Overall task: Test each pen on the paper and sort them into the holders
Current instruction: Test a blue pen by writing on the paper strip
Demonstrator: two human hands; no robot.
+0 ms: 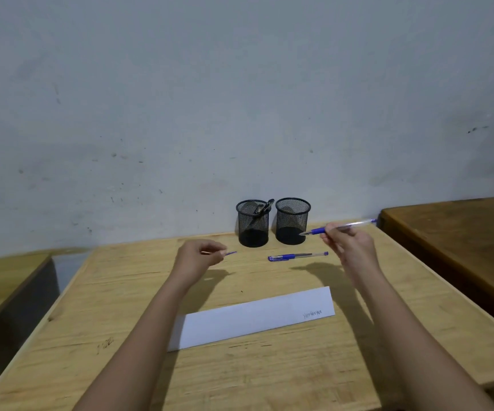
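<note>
My right hand (351, 243) holds an uncapped blue pen (339, 227) above the table, tip pointing left in front of the right mesh holder (292, 221). My left hand (199, 256) pinches the pen's blue cap (230, 253). A second blue pen (297, 256), capped, lies on the table between my hands. The left mesh holder (253, 223) has a dark pen (262, 210) leaning in it. The right holder looks empty. A white paper strip (251, 318) lies nearer to me, with scribbles at its right end.
The light wooden table (115, 321) ends at a grey wall behind the holders. A darker wooden table (459, 232) stands to the right and another light one (2, 280) to the left, across a gap.
</note>
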